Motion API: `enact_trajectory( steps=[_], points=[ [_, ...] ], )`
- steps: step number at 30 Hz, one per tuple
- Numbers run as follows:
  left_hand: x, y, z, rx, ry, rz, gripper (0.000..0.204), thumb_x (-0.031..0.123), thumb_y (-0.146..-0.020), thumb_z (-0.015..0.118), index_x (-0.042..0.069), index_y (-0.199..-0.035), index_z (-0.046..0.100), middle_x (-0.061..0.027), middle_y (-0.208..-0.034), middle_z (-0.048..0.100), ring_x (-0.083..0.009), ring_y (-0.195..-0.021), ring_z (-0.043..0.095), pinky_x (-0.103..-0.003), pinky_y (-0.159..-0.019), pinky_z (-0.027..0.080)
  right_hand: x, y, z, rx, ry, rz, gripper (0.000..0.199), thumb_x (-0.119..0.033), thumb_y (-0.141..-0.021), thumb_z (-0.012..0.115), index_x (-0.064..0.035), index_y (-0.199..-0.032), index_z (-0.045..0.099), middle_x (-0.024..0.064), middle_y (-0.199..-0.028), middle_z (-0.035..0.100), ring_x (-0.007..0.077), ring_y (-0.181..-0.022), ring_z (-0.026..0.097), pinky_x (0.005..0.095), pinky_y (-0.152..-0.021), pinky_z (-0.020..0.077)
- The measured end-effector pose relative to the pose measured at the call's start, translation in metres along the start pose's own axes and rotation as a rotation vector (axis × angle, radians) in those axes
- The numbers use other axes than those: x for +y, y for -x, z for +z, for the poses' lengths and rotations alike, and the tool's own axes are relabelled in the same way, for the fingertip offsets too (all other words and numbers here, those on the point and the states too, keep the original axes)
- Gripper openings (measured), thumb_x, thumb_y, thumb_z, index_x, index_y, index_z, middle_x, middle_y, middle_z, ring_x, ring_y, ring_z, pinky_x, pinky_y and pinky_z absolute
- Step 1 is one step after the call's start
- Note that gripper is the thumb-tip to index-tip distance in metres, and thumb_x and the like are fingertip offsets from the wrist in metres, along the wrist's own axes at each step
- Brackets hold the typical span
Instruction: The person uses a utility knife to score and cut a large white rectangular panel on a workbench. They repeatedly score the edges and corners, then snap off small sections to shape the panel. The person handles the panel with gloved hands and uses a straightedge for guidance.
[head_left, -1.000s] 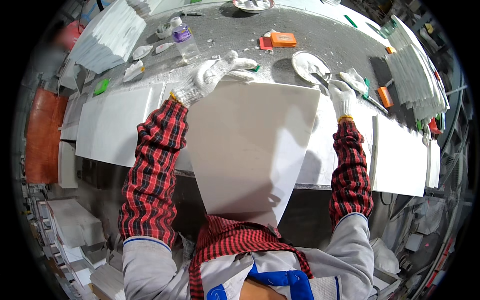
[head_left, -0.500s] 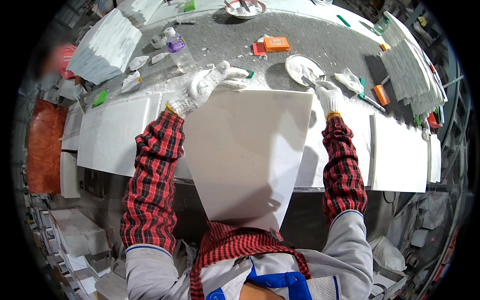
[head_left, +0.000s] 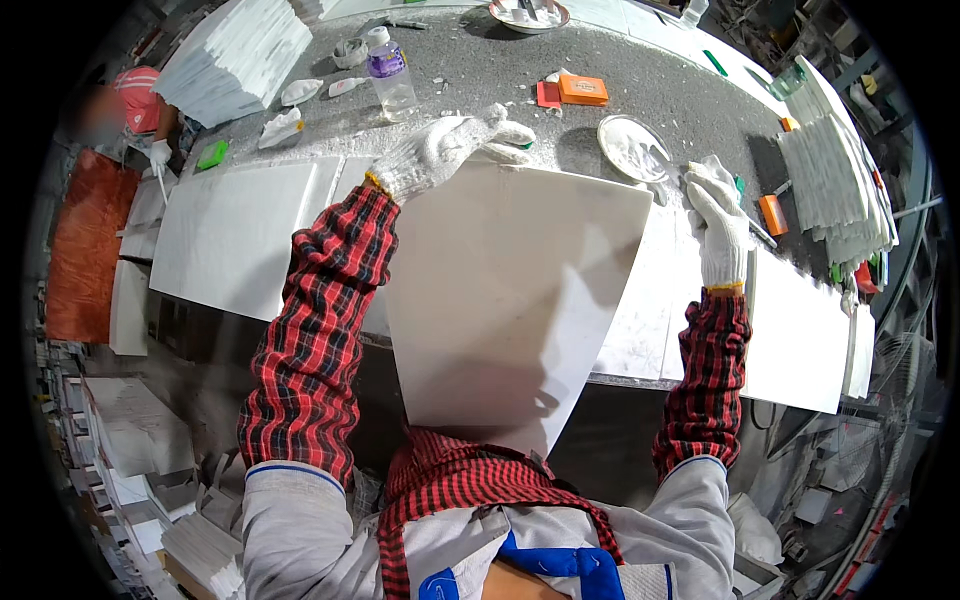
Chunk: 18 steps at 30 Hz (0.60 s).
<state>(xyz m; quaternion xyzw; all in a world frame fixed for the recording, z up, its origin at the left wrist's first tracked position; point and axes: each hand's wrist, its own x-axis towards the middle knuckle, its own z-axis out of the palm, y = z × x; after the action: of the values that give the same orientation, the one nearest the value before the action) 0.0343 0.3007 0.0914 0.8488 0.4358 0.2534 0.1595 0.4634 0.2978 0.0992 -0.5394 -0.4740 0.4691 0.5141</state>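
A large white panel (head_left: 510, 290) slants from the workbench down to my apron. My left hand (head_left: 450, 148), in a white knit glove, is at its far left corner, fingers stretched and apart. A bit of green (head_left: 523, 146) shows by those fingertips; whether the hand touches it cannot be told. To the panel's right, my gloved right hand (head_left: 718, 220) is open with fingers extended, close to a crumpled white cloth (head_left: 712, 168) and a green-handled tool (head_left: 760, 232). Beyond the panel's far right corner sits a round plate (head_left: 632, 150) of white paste, a blade lying across it.
An orange box (head_left: 583, 91), a red card (head_left: 548, 94) and a plastic bottle (head_left: 390, 75) stand farther back. Stacks of white slabs (head_left: 235, 60) flank the dusty bench. At far left, a co-worker's gloved hand (head_left: 160, 155) is beside a reddish-brown board (head_left: 90, 250).
My right hand has let go of the blade at the plate and moved right and nearer. The left hand has shifted slightly along the panel's far edge. The view has turned a little.
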Motion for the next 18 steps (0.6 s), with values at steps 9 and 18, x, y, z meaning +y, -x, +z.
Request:
enact_trajectory(
  steps=[9,18],
  points=[
    [0.003,-0.014,0.008,-0.072,0.528,-0.189,0.050,0.039,-0.113,0.040,0.002,-0.141,0.060,-0.0112,-0.136,0.067,-0.0208,-0.126,0.062,-0.032,-0.113,0.044,-0.040,0.055,0.055,-0.194,0.023,0.026,0.028,-0.016,-0.095,0.072,0.0007,-0.118,0.074,0.0008,-0.084,0.069,0.0034,-0.064,0.054,0.0192,-0.055,0.0400],
    [-0.019,-0.016,0.017,-0.085,0.499,-0.135,0.069,0.054,-0.110,0.038,-0.004,-0.138,0.061,-0.0167,-0.132,0.069,-0.0200,-0.126,0.061,-0.034,-0.113,0.043,-0.047,0.076,0.093,-0.200,0.122,-0.075,0.024,-0.013,-0.093,0.072,0.0009,-0.113,0.076,-0.0005,-0.082,0.068,0.0051,-0.066,0.057,0.0224,-0.058,0.0443]
  ],
)
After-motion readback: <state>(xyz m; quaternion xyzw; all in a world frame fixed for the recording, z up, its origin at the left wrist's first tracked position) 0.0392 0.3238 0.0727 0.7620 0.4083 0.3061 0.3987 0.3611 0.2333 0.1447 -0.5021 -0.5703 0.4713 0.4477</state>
